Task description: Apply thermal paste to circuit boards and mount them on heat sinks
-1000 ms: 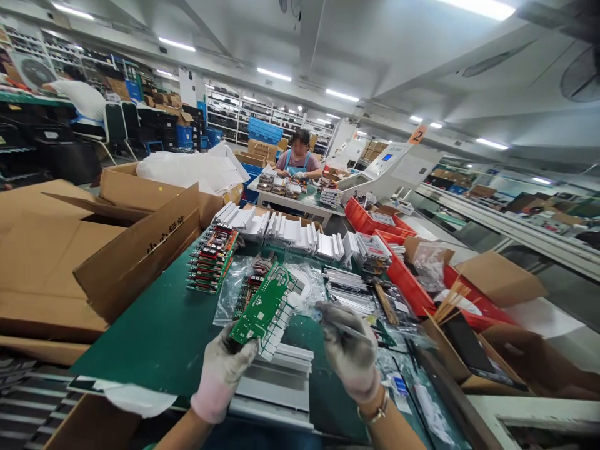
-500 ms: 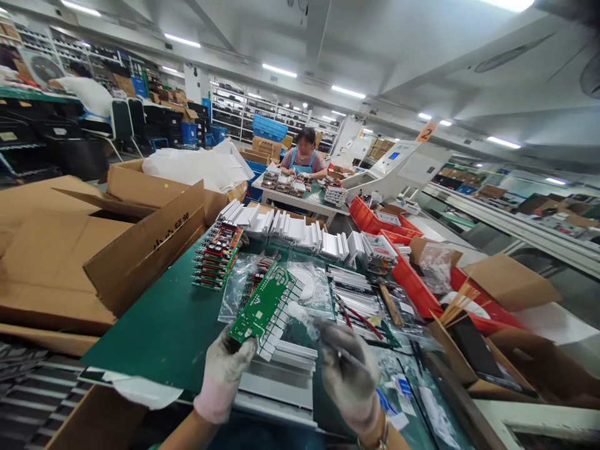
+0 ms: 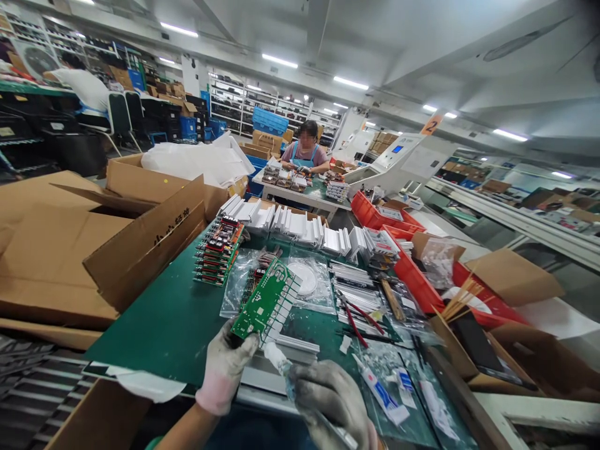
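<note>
Relative to the green circuit board point(image 3: 266, 303) (one): left, one stack of boards point(image 3: 218, 253); right, one white disc point(image 3: 302, 279), one pair of red-handled pliers point(image 3: 355, 322), one wooden handle point(image 3: 392, 301).

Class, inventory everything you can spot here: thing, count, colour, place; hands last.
bench: one, green, centre
circuit board: one, green, over bench
tool: one, white tip, at circuit board's lower end
board stack: one, multicoloured, bench left
metal profiles: many, silver, bench back
disc: one, white, bench middle
pliers: one, red handles, bench right
tube: at least one, blue-white, near right
bins: at least two, red, right
boxes: several, brown, both sides
people: at least two, blue and white clothing, back
lights: several, white, overhead
left hand: one, white glove, holding circuit board
right hand: one, greyish glove, holding tool
</note>
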